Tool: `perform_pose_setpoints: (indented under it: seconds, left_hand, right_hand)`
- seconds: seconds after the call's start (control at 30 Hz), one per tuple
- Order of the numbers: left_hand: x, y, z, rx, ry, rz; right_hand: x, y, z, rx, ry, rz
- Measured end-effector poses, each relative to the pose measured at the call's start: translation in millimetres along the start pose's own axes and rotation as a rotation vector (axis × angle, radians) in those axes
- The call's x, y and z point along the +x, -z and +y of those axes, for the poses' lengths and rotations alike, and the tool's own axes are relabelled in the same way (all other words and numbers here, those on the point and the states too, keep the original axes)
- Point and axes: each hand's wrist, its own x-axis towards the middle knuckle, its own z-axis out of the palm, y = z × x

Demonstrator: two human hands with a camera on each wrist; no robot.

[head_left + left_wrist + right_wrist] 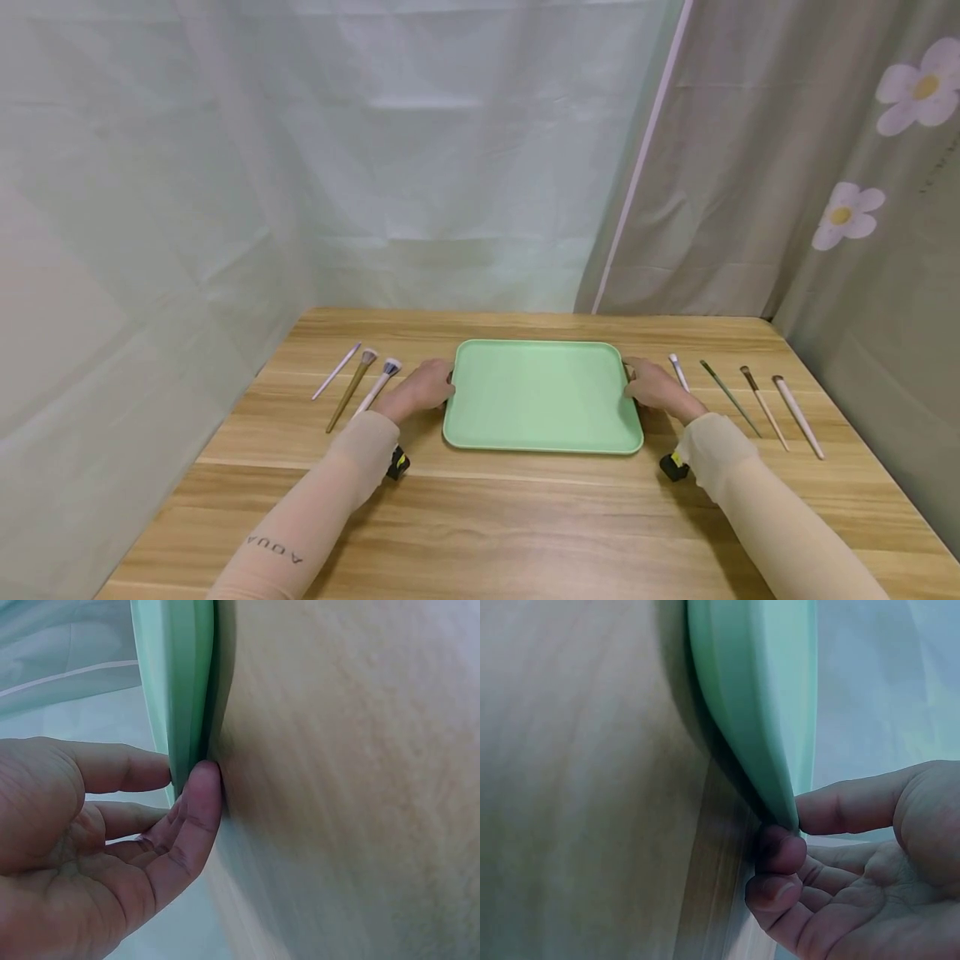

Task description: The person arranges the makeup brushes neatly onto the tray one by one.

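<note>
At the surface point(495, 537) centre, the left hand point(420, 387) and right hand point(660, 387) pinch the green tray point(543, 400) by its left and right edges. Brushes point(797, 416) lie on both sides. A pale curtain point(465, 167) hangs at the far side.

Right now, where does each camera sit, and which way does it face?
Head: worn on the head, facing forward and down at the green tray, wooden table and curtain; left hand, right hand and both sleeves show.
Left wrist: worn on the left wrist, looking at the tray's left edge; left fingers show.
Right wrist: worn on the right wrist, looking at the tray's right edge; right fingers show.
Shared: both wrist views show the tray and table.
</note>
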Motion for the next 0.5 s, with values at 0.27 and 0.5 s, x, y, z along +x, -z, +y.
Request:
perform_pose_setpoints:
  seconds: [0.27, 0.5]
  left_hand:
    - [-0.2, 0.4, -0.8, 0.004, -0.004, 0.001]
    - [-0.1, -1.2, -1.0, 0.002, -0.003, 0.001]
  right_hand:
    - [-6.2, -1.5, -2.4, 0.038, -0.014, 0.041]
    - [-9.2, -5.1, 1.9, 0.096, 0.026, 0.106]
